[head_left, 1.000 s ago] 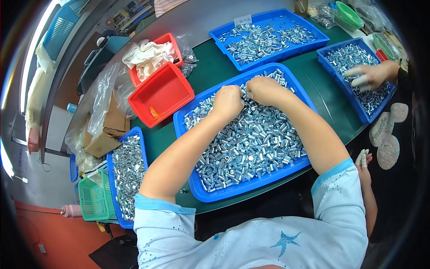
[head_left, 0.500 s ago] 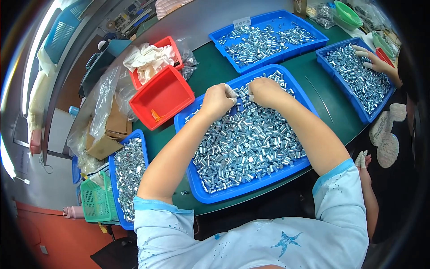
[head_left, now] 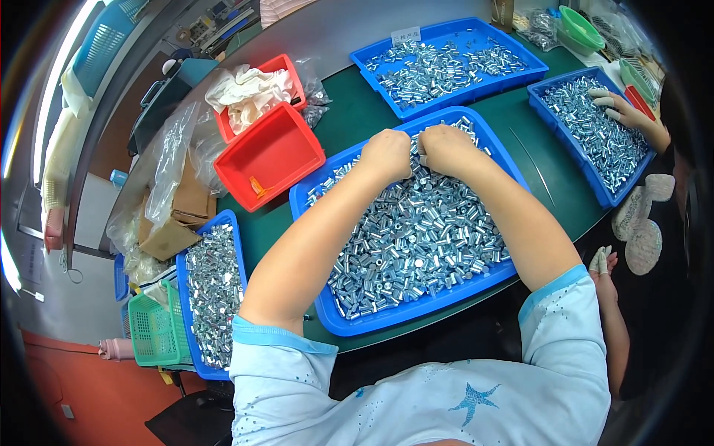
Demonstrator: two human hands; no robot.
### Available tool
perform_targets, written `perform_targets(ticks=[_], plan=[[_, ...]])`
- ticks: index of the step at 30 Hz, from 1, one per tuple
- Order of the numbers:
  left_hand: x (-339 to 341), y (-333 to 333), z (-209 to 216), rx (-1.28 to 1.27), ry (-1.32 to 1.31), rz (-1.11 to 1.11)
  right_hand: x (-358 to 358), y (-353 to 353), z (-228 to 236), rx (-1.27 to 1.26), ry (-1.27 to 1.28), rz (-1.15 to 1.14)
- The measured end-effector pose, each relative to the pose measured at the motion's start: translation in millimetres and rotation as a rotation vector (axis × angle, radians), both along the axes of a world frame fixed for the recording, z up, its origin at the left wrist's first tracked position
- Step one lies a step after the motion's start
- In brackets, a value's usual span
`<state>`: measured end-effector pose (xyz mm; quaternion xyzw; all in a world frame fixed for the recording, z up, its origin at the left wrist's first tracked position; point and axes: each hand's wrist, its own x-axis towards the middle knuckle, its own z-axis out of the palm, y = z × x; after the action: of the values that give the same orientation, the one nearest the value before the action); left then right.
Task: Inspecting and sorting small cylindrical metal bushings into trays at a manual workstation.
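A large blue tray [head_left: 349, 323] in front of me is heaped with small silvery metal cylinders [head_left: 416, 245], some showing a hole in the end. Over the far part of the heap, my left hand [head_left: 388, 154] and my right hand [head_left: 445, 151] are close together with curled fingers. Both hands are closed, and their fingertips are mostly hidden behind the knuckles. Whatever they may hold cannot be made out.
Behind stands another blue tray [head_left: 476, 93] of metal parts. A co-worker's hand [head_left: 621, 111] rests in a blue tray [head_left: 606, 195] at right. A thin metal rod [head_left: 532, 165] lies between. At left are a red bin [head_left: 279, 160], a narrow blue tray [head_left: 242, 260] and a green basket [head_left: 152, 334].
My left hand has moved right, closer to my right hand, with its fingertips now turned out of sight. My right hand has shifted only slightly.
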<state>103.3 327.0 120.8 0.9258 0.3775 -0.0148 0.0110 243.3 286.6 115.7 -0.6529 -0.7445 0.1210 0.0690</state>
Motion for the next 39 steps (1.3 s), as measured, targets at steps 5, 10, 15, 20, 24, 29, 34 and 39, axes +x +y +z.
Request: perform_targets(ticks=[5,10,15,20,24,29,34,39], plan=[[-2,-6,-9,0.047,-0.141,0.038,16,-1,5,0.083,0.038,0.026],[-10,-15,-13,-0.019,-0.345,0.027,22,-1,4,0.112,0.149,0.212],[-14,-11,-9,-0.122,-0.318,-0.056,15,3,3,0.183,-0.069,0.253],[-26,-14,-4,-0.117,-0.428,0.039,12,0,-5,0.275,-0.184,0.204],[-23,-17,3,-0.221,-0.566,0.202,14,5,-10,0.351,-0.204,0.211],[-7,-15,-7,-0.209,-0.634,0.018,24,5,-9,0.298,0.034,0.187],[-8,-7,-16,-0.228,-0.52,-0.193,25,2,-3,0.277,0.055,0.043],[-17,-7,-12,-0.128,-0.414,-0.184,23,-3,9,0.126,0.101,0.159]])
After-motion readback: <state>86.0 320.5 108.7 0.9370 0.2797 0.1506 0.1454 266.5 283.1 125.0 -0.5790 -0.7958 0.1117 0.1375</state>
